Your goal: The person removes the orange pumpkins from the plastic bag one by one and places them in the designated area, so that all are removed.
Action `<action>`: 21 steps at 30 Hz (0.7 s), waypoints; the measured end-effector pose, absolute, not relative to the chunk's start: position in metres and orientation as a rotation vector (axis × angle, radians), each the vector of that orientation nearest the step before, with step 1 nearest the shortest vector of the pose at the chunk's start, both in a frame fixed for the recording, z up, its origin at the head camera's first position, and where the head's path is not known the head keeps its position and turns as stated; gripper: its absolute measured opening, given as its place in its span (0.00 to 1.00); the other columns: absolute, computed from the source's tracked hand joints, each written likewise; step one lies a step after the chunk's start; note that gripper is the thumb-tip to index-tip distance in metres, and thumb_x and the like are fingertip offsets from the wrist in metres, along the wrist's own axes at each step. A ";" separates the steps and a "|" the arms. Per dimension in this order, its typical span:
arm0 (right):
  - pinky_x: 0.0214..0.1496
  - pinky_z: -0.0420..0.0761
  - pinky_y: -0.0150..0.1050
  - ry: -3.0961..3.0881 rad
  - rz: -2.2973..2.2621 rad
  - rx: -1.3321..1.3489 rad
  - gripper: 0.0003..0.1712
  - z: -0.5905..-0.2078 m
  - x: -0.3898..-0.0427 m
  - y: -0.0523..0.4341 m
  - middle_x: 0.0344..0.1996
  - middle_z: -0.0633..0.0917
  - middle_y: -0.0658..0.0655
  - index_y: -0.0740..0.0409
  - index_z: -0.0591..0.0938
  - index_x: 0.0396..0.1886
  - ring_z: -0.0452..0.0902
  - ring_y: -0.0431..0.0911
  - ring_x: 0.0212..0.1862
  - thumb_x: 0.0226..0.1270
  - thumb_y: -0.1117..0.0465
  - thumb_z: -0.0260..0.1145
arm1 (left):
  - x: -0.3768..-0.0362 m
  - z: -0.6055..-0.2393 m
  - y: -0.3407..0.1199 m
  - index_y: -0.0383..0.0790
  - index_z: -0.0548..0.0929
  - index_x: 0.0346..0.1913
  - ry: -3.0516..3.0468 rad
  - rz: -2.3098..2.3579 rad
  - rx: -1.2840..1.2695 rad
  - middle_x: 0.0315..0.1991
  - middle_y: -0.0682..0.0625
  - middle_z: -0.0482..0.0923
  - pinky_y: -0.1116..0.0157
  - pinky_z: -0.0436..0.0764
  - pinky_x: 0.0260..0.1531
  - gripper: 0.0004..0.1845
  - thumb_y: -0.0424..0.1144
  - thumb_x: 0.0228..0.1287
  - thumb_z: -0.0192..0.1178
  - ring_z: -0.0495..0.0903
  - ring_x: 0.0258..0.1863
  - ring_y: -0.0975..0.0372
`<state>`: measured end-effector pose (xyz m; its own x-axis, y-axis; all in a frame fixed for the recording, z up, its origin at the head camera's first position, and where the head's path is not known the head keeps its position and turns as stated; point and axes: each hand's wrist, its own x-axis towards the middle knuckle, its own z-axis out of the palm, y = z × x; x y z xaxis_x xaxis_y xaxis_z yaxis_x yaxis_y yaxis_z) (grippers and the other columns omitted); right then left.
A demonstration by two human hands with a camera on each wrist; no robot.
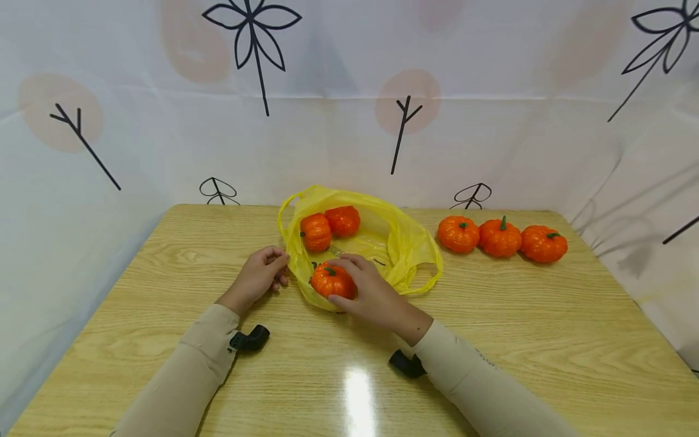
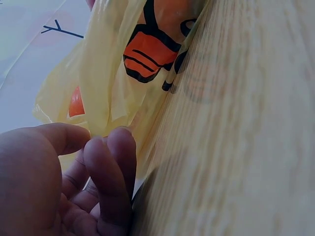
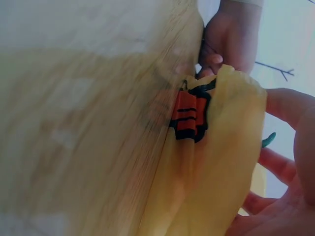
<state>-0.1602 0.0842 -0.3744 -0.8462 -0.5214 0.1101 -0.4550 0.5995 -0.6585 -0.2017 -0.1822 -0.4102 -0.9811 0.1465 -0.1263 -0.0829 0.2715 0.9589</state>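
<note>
A yellow plastic bag [image 1: 412,246] lies on the table with its mouth toward me. My left hand [image 1: 259,276] is at the bag's left edge; in the left wrist view its thumb and fingertips pinch the thin yellow plastic [image 2: 101,98]. Just inside the bag's near rim, my right hand [image 1: 377,297] holds a small orange pumpkin [image 1: 330,282], thumb on the near side and fingers over the far side. Its green stem [image 3: 268,140] shows past the plastic in the right wrist view. Deeper in the bag are two more orange pumpkins, one on its side [image 1: 315,232] and one behind [image 1: 344,221].
A row of three orange pumpkins stands right of the bag: a left one [image 1: 459,234], a middle one [image 1: 499,238] and a right one [image 1: 544,244]. Behind the wooden table [image 1: 519,321] hangs a white cloth [image 1: 327,139] with plant drawings.
</note>
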 end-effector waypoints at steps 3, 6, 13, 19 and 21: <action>0.72 0.71 0.56 2.716 -1.040 -0.840 0.37 -0.376 -0.160 0.085 0.74 0.63 0.63 0.47 0.69 0.73 0.61 0.59 0.74 0.66 0.51 0.71 | -0.202 -0.411 -0.183 0.36 0.75 0.51 2.352 1.788 0.062 0.34 0.48 0.77 0.69 0.81 0.24 0.15 0.46 0.79 0.51 0.80 0.26 0.62; 0.73 0.70 0.56 2.708 -1.002 -0.847 0.40 -0.377 -0.159 0.085 0.75 0.61 0.63 0.45 0.66 0.75 0.61 0.59 0.74 0.66 0.51 0.72 | -0.202 -0.411 -0.182 0.36 0.75 0.51 2.358 1.791 0.058 0.34 0.48 0.77 0.69 0.81 0.24 0.15 0.46 0.78 0.52 0.80 0.26 0.63; 0.74 0.66 0.59 2.669 -0.974 -0.861 0.44 -0.377 -0.157 0.086 0.77 0.58 0.63 0.43 0.61 0.78 0.58 0.60 0.76 0.66 0.51 0.71 | -0.202 -0.410 -0.181 0.35 0.74 0.52 2.353 1.786 0.047 0.34 0.48 0.77 0.69 0.80 0.24 0.16 0.46 0.78 0.52 0.80 0.26 0.63; 0.74 0.67 0.56 2.660 -0.952 -0.881 0.42 -0.378 -0.157 0.087 0.77 0.57 0.61 0.40 0.60 0.78 0.61 0.58 0.75 0.69 0.50 0.69 | -0.201 -0.409 -0.181 0.35 0.75 0.52 2.353 1.786 0.037 0.34 0.49 0.77 0.68 0.81 0.24 0.16 0.46 0.78 0.53 0.80 0.27 0.62; 0.75 0.67 0.55 2.659 -0.943 -0.889 0.41 -0.378 -0.157 0.087 0.77 0.57 0.61 0.40 0.60 0.78 0.61 0.58 0.75 0.70 0.50 0.68 | -0.201 -0.409 -0.181 0.35 0.75 0.52 2.356 1.784 0.038 0.34 0.49 0.77 0.68 0.81 0.24 0.16 0.46 0.78 0.53 0.80 0.27 0.62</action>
<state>-0.1574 0.0872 -0.3783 -0.8041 -0.5939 0.0254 -0.4772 0.6195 -0.6233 -0.2014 -0.1806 -0.4094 -0.9824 0.1318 -0.1321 -0.0914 0.2772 0.9565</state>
